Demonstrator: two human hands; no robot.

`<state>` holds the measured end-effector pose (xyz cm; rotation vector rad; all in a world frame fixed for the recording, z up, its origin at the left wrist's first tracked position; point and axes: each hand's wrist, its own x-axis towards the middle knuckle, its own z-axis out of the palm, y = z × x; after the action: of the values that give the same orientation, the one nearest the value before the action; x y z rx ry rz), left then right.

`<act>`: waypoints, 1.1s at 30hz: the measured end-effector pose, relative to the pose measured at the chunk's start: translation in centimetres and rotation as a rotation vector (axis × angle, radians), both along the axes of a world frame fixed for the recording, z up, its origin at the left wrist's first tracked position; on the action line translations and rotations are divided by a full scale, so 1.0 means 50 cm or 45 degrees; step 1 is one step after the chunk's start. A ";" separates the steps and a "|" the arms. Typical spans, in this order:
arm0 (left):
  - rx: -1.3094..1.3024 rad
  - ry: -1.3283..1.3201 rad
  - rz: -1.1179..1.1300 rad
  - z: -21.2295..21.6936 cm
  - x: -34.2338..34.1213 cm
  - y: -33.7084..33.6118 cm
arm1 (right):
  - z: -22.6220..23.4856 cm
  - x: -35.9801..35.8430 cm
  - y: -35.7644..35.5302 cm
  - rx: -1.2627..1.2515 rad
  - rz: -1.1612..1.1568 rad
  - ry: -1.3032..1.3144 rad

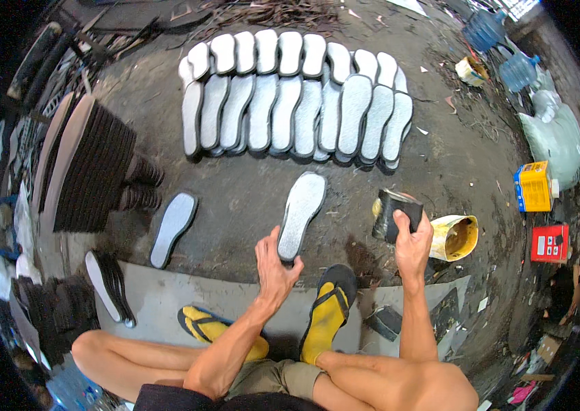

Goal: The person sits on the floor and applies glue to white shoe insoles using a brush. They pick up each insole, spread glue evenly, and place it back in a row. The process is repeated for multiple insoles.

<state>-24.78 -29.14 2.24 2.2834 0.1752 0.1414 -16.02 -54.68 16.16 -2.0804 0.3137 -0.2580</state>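
Observation:
My left hand [275, 270] is closed on the heel end of a shoe sole [302, 212] with a white, glossy-looking top and a dark edge. The sole points away from me, in front of my feet. On the right, my right hand [413, 240] grips a dark squarish piece [397, 212], thumb on its near face; its exact kind cannot be made out. Just right of that hand, a yellow-white tub [456, 238] lies tilted, its mouth stained inside. Another pale-topped sole [174, 229] rests alone on the ground to the left.
Beyond the hands, two rows of white-topped soles [290, 113] overlap on the ground. Stacked brown soles [88, 164] stand at left, with several more soles [108, 288] nearer. A yellow can [534, 187], a red box [549, 244], a sack [557, 147] and water jugs [485, 31] line the right.

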 end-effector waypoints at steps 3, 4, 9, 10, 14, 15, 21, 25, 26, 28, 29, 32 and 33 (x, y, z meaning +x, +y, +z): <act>-0.201 -0.039 0.077 0.042 0.017 -0.016 | -0.024 -0.022 -0.045 -0.012 -0.100 0.087; -0.198 -0.155 0.108 0.052 0.046 -0.026 | -0.033 -0.030 -0.055 -0.010 -0.144 0.120; -0.202 -0.452 0.184 0.045 0.337 -0.088 | -0.052 -0.049 -0.076 0.002 -0.182 0.188; -0.213 -0.420 0.176 0.038 0.393 -0.098 | -0.052 -0.049 -0.075 0.001 -0.184 0.220; -0.106 -0.397 0.144 0.013 0.489 -0.129 | -0.046 -0.047 -0.072 0.034 -0.190 0.167; -0.079 -0.381 0.139 0.007 0.479 -0.124 | -0.044 -0.048 -0.074 0.029 -0.194 0.187; 0.364 -0.375 0.270 -0.039 0.257 0.152 | -0.045 -0.057 -0.097 0.030 -0.227 0.150; 0.833 0.159 0.675 -0.065 0.073 0.422 | -0.051 -0.052 -0.089 0.138 -0.230 0.124; 0.816 0.284 0.708 -0.069 0.043 0.464 | -0.052 -0.048 -0.082 0.160 -0.220 0.147; 0.685 0.532 0.761 -0.064 0.006 0.513 | -0.049 -0.041 -0.061 0.179 -0.211 0.178; 0.715 0.325 0.696 -0.057 0.001 0.515 | -0.046 -0.038 -0.050 0.147 -0.171 0.144; 0.644 -0.159 0.473 -0.025 0.000 0.428 | -0.041 -0.027 -0.015 0.173 -0.143 0.148; 0.622 -0.154 0.459 -0.016 0.008 0.375 | -0.041 -0.025 -0.005 0.161 -0.092 0.122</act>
<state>-24.38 -10.39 1.42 2.6947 0.5386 0.5609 -17.28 -54.93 14.10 -1.9626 0.4526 -0.1770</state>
